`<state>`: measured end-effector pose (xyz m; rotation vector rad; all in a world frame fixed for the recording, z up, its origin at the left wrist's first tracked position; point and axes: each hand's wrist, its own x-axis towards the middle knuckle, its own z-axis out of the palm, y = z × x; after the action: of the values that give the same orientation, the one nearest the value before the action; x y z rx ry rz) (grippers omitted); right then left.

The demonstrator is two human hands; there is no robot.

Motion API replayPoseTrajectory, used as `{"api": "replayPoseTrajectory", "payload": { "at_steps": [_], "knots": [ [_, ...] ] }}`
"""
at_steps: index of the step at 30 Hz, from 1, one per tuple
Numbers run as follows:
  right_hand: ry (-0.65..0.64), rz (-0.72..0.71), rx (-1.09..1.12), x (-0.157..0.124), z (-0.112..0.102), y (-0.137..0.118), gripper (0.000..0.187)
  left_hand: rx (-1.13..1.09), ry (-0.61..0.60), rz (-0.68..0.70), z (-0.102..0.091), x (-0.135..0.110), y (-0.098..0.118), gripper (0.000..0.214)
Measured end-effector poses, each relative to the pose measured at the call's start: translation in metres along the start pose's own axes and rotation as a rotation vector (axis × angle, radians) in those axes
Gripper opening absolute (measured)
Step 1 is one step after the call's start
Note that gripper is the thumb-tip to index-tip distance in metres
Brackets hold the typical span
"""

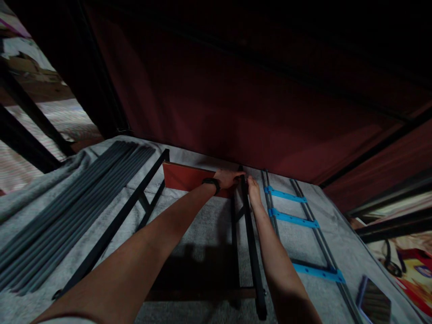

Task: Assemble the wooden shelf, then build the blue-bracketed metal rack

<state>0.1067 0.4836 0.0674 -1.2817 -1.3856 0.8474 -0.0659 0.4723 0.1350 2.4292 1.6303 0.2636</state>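
Note:
Both my arms reach forward over a grey blanket (202, 225). My left hand (227, 178), with a black watch on its wrist, is closed on the top end of a black metal frame bar (251, 243) where it meets a reddish-brown wooden board (185, 177). My right hand (253, 189) is pressed against the same bar from the right, fingers curled at its upper end. What the fingertips pinch is too small and dark to make out.
A bundle of grey tubes (67, 211) lies at the left. A second black frame rail (118, 225) runs diagonally. A ladder-like piece with blue rungs (293, 218) lies right. A phone (373, 303) rests at bottom right. A large dark red panel (253, 99) stands behind.

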Motion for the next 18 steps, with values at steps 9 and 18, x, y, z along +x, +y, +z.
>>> {"api": "replayPoseTrajectory", "payload": {
  "at_steps": [9, 18],
  "knots": [
    [-0.072, -0.024, -0.046, 0.0067, -0.0011, -0.0005, 0.038, -0.008, -0.001, -0.008, -0.0005, -0.0009, 0.0005, 0.054],
    [-0.04, -0.032, -0.031, 0.004, 0.0005, -0.0012, 0.035, -0.014, -0.009, -0.01, -0.0026, -0.0024, 0.0021, 0.053]
  ]
}}
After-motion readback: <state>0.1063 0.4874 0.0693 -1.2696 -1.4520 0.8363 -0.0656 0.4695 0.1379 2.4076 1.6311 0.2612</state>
